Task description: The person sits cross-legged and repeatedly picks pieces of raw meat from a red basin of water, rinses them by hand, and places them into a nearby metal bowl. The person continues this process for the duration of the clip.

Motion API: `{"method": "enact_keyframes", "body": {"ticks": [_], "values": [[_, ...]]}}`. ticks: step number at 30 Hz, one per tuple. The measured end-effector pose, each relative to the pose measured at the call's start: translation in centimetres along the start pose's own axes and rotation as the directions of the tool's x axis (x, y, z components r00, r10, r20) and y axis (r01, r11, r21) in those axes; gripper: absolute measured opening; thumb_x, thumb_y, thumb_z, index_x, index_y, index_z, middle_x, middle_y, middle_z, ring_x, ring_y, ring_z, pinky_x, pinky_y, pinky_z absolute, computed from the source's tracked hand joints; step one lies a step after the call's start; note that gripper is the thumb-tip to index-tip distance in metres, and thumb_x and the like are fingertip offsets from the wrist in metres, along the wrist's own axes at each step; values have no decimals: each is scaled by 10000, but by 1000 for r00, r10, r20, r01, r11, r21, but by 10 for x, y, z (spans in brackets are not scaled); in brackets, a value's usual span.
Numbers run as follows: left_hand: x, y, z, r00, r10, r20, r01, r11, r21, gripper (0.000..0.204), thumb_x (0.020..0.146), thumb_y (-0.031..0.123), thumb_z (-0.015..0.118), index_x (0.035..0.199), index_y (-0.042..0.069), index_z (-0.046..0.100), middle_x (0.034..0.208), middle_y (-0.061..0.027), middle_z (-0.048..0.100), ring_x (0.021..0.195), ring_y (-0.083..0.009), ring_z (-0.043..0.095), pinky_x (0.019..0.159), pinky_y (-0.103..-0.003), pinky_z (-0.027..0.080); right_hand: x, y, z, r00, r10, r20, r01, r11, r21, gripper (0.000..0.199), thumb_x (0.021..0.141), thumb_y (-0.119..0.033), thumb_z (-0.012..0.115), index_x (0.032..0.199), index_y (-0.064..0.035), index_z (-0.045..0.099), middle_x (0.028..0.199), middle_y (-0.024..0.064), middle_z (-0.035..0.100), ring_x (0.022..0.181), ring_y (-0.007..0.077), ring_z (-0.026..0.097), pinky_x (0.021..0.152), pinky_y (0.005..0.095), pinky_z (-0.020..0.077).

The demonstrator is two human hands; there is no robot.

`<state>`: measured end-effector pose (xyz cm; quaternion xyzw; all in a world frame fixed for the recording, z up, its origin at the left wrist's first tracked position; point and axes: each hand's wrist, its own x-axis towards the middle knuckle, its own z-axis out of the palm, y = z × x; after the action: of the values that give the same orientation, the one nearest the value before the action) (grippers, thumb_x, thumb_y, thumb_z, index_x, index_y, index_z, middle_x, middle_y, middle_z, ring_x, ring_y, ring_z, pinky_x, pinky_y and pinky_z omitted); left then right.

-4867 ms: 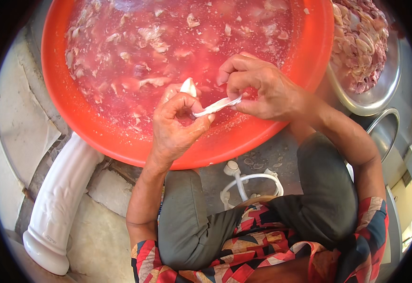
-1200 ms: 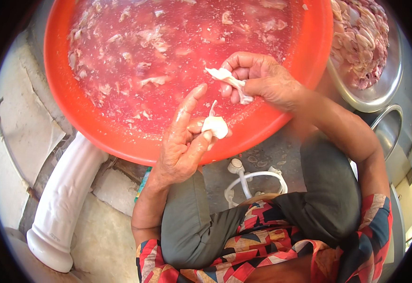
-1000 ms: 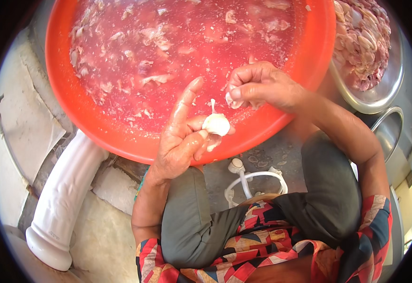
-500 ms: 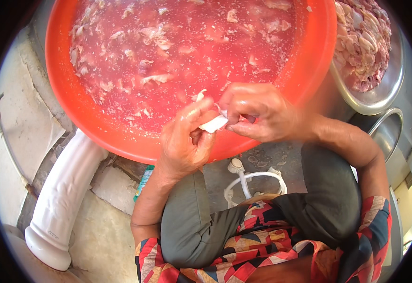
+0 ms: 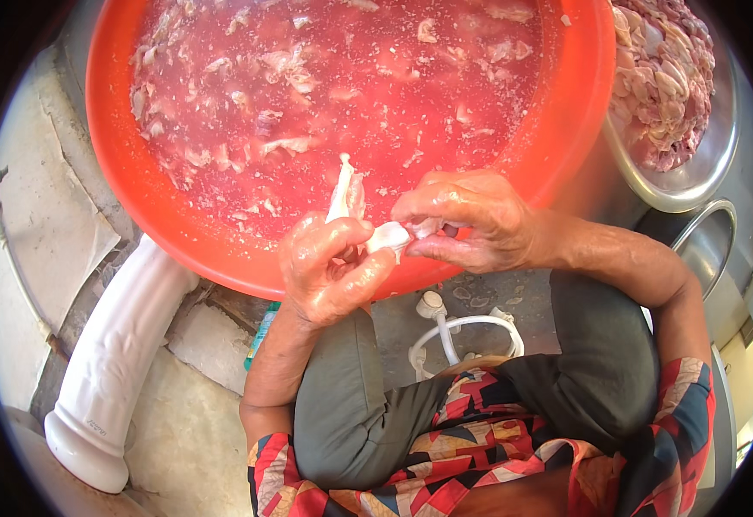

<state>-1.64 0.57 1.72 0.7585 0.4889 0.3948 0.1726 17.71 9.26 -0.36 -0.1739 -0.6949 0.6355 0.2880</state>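
Over the near rim of a big orange basin [image 5: 127, 181] my two wet hands meet. My left hand [image 5: 329, 271] grips a pale, whitish piece of raw meat [image 5: 345, 191] that sticks up above its fingers. My right hand [image 5: 467, 220] pinches the other end of that same piece [image 5: 389, 235] between thumb and fingers. The basin holds pinkish water with several pale meat scraps [image 5: 282, 77] floating in it.
A metal bowl [image 5: 695, 185] heaped with pale pink meat pieces [image 5: 661, 77] stands at the upper right, with another metal rim [image 5: 708, 250] below it. A white baluster-shaped post [image 5: 114, 362] lies at the lower left on concrete. White pipe fittings [image 5: 445, 332] sit between my knees.
My hands were apart about a second ago, each with a pale scrap. They have come together and both now hold one piece at the basin's near rim.
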Motion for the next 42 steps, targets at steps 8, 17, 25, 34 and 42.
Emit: {"method": "enact_keyframes", "body": {"ticks": [8,17,25,34,42], "values": [[-3,3,3,1000,19,-19,-18,999,44,334,559,-63,719,810,135,622,908,-63,499,522,-129,481,440,-234,384,5,-10,-14,974,173,148,-194,970,146,144,717,7,680,844,0,613,852,96,602,672,137,557,575,249,432],[-1,18,-2,817,-538,-209,408,795,-450,364,663,7,676,952,62,462,938,-111,457,786,-178,488,609,-282,460,8,-9,-29,802,518,299,-553,452,700,79,780,-27,541,856,-42,555,805,17,587,661,59,526,561,191,420],[24,17,-4,993,43,113,-23,985,-174,268,649,101,722,844,56,544,717,-36,497,595,-156,495,540,-275,416,2,-9,-8,544,636,547,-826,289,484,308,906,-344,511,933,-47,587,750,-25,567,612,43,492,539,175,400],[29,33,14,880,153,449,-92,984,-154,252,617,226,753,686,77,563,684,-9,525,616,-156,535,584,-316,435,-5,14,-2,559,743,369,-670,143,729,177,867,-194,572,936,-38,619,762,31,622,571,47,531,475,163,398],[19,22,17,974,-56,218,97,979,-182,176,697,28,703,844,40,607,826,-82,567,732,-181,588,695,-346,479,2,14,-16,601,789,128,-620,359,698,192,854,-190,605,968,-39,636,764,18,643,552,24,515,454,145,382]]}}
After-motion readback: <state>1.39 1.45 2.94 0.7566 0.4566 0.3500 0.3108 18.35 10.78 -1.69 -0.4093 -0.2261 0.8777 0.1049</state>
